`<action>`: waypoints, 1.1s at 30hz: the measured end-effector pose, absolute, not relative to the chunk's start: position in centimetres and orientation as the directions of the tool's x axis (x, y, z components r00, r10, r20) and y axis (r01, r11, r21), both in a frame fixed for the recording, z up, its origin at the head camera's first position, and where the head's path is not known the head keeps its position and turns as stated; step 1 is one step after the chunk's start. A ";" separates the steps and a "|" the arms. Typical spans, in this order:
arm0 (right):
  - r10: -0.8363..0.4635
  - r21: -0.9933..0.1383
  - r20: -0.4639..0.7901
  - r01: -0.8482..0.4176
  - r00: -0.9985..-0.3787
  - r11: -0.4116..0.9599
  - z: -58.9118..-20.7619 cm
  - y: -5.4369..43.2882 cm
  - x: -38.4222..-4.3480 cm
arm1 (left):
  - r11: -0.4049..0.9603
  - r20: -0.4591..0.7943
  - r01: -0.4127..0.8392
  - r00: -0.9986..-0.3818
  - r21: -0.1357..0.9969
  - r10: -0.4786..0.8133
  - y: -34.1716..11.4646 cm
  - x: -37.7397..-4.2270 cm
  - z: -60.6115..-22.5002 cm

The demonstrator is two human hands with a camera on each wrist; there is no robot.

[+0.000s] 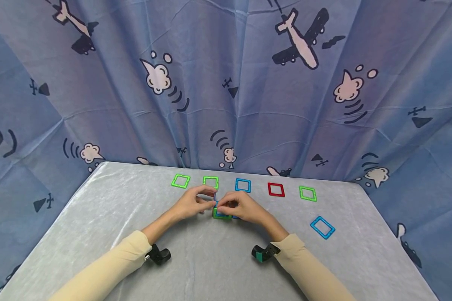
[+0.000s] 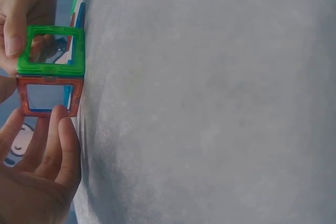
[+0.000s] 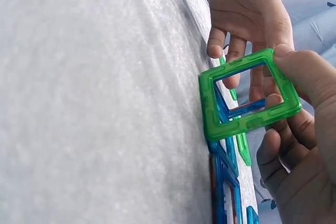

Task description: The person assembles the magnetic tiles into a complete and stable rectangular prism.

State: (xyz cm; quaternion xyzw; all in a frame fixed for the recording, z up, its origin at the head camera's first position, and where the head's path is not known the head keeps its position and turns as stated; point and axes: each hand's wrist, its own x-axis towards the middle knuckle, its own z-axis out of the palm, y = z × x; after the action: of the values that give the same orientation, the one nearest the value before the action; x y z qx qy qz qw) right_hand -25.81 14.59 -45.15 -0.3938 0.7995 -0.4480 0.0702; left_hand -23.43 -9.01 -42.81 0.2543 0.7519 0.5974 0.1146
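My right hand (image 1: 246, 207) pinches a green square magnetic tile (image 3: 209, 103) at its corner, thumb on the near side. In the left wrist view that tile joins an orange-red square tile (image 2: 23, 98) along one edge, forming two sides of a small box with blue edges behind. My left hand (image 1: 192, 203) lies beside the box, its fingers loosely extended. Its fingertips (image 2: 59, 110) overlap the lower rim of the orange-red tile, and its thumb lies by the upper corner. Blue tiles (image 3: 218, 182) adjoin the box in the right wrist view.
Along the back of the cloth-covered table (image 1: 154, 276) lie loose square tiles: green (image 1: 174, 179), another green (image 1: 211, 177), blue (image 1: 242, 191), red (image 1: 277, 195) and green (image 1: 309, 200). A blue tile (image 1: 318, 232) lies nearer on the right. A patterned curtain (image 1: 211, 83) hangs behind.
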 end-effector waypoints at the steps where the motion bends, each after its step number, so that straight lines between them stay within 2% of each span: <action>1: -0.692 -0.775 0.238 -0.563 -0.681 0.288 -45.0 14.5 -25.7 | 0.157 0.133 0.246 -0.844 0.956 0.519 -9.0 -23.4 -42.8; 10: -0.690 -0.793 0.234 -0.545 -0.685 0.273 -42.0 14.0 -23.9 | 0.154 0.133 0.245 -0.845 0.957 0.519 -9.0 -23.5 -43.0; 19: -0.687 -0.794 0.233 -0.543 -0.689 0.274 -42.0 14.2 -23.9 | 0.160 0.130 0.244 -0.847 0.956 0.516 -9.0 -23.6 -43.1; 26: -0.686 -0.804 0.212 -0.523 -0.696 0.282 -41.5 14.9 -23.8 | 0.188 0.126 0.252 -0.852 0.949 0.507 -9.3 -25.5 -46.3; 29: -0.680 -0.790 0.226 -0.539 -0.697 0.290 -41.5 15.6 -23.8 | 0.190 0.130 0.257 -0.853 0.948 0.505 -9.2 -25.4 -46.3; 33: -0.654 -0.792 0.196 -0.511 -0.730 0.334 -41.2 16.9 -23.7 | 0.185 0.130 0.254 -0.853 0.949 0.505 -9.2 -25.4 -46.2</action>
State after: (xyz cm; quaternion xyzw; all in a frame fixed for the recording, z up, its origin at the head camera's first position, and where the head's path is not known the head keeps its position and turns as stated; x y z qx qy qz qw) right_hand -23.69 16.86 -41.17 -0.3585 0.8128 -0.4523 0.0790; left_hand -25.36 -9.18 -46.23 0.2490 0.7623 0.5878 0.1064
